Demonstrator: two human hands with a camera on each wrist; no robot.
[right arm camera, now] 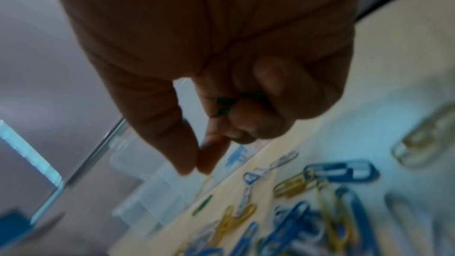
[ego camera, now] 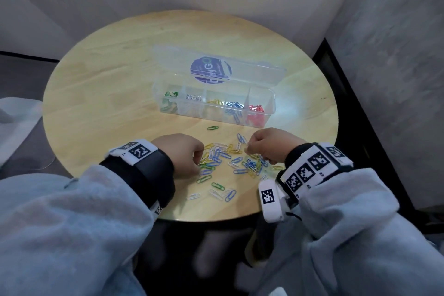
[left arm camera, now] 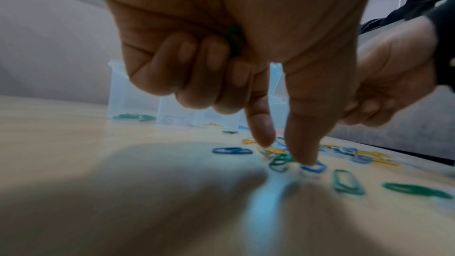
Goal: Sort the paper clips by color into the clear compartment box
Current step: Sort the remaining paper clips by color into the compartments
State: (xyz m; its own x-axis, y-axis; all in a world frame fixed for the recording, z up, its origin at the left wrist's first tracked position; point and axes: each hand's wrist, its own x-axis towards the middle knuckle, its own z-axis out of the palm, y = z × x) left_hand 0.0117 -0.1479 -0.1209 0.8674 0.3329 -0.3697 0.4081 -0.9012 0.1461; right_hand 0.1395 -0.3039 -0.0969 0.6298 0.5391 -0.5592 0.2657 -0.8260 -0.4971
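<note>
A clear compartment box [ego camera: 206, 114] stands open on the round wooden table [ego camera: 108, 79], holding green, white, yellow, blue and red clips in separate cells. Loose paper clips [ego camera: 230, 158] lie piled between my hands. My left hand [ego camera: 199, 161] keeps a green clip [left arm camera: 235, 40] under its curled fingers. Its index finger and thumb [left arm camera: 288, 155] reach down onto the pile, the thumb tip on a blue clip [left arm camera: 314, 167] beside a green one [left arm camera: 279, 162]. My right hand [ego camera: 247, 149] hovers above the pile, a green clip [right arm camera: 225, 104] tucked in its curled fingers, thumb and index tips [right arm camera: 194, 164] together.
The box lid [ego camera: 216, 65] with a purple sticker leans back behind the cells. One green clip [ego camera: 212, 128] lies alone between pile and box. The table's near edge runs just under my wrists. A wall corner rises behind and a dark floor strip [ego camera: 348, 94] runs along the right.
</note>
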